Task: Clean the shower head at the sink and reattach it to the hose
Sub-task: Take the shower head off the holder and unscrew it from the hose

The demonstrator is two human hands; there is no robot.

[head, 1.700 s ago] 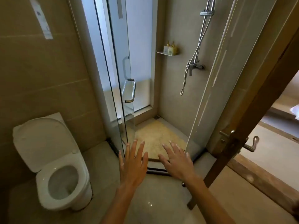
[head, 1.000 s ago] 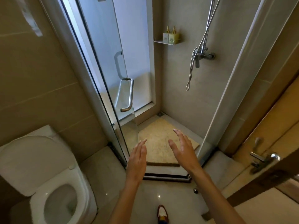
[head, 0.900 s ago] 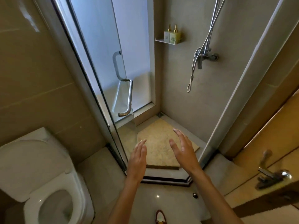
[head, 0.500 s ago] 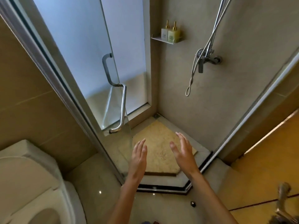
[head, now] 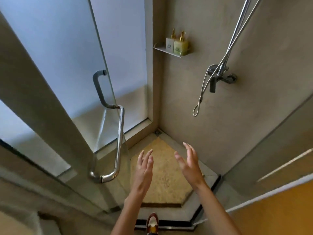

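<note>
Two pump bottles (head: 176,43) stand touching on the wall shelf (head: 171,52); both hands (head: 166,165) spread, holding nothing.

Two pump bottles (head: 177,43) on wall shelf (head: 171,52); mat (head: 162,173) on floor.

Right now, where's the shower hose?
Head view, upper right: the shower hose hangs in a loop on the back wall beside the mixer valve, right of the shelf with two bottles.
</note>
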